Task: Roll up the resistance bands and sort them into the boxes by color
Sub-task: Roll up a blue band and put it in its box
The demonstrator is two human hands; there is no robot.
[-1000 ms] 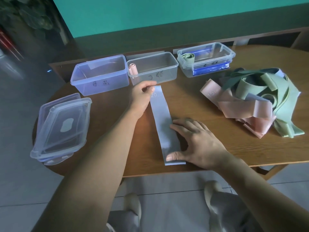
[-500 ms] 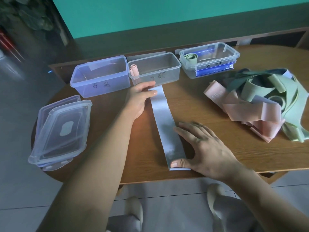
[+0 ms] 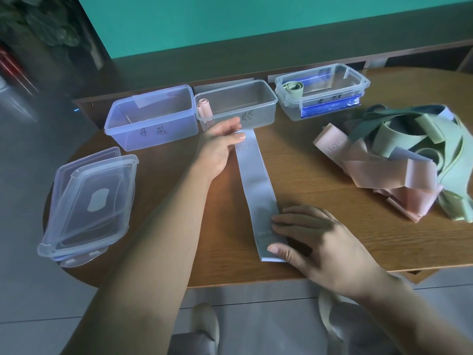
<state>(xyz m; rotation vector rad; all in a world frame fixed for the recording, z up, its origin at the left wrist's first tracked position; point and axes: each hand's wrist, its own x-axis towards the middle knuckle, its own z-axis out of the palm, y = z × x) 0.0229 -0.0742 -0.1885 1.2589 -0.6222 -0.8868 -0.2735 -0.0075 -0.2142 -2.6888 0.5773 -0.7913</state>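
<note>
Blue band [image 3: 257,190] lies flat mid-table, running far to near. Left hand [image 3: 220,147] pinches its far end beside the boxes [image 3: 235,108]; right hand [image 3: 325,242] presses flat-fingered on the near end.

A round wooden table [image 3: 332,252] carries everything; stacked clear plastic lids [image 3: 87,203] lie well left of the left hand, overhanging the table's edge; beyond both hands, a teal wall [image 3: 256,19]; below them, grey floor tiles [image 3: 33,303].
</note>
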